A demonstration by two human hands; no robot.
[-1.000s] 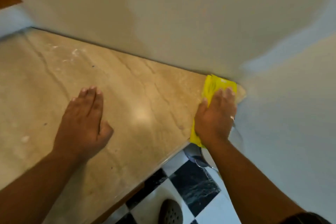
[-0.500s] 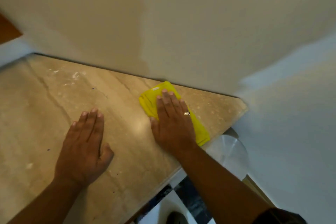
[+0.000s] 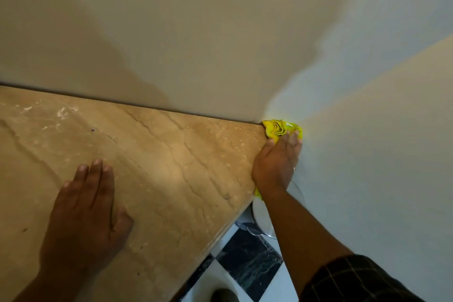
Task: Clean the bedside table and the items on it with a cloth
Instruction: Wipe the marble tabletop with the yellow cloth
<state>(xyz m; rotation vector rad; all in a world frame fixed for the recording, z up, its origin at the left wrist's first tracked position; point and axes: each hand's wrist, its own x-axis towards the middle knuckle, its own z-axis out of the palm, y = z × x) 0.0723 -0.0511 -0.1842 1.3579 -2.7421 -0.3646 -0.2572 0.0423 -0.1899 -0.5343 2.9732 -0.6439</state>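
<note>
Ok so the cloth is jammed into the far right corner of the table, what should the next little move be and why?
Probably drag the cloth back leftward along the wall edge. The right hand has it bunched in the corner, while whitish smears show on the far left of the table. The left hand lies flat nearer the front, clear of that strip.

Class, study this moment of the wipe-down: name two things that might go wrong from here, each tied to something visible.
1. The yellow cloth is bunched at the table top's far corner under the right hand; it may slip over the edge.
2. White residue lies at the far left; wiping only this corner would probably miss it.
</note>
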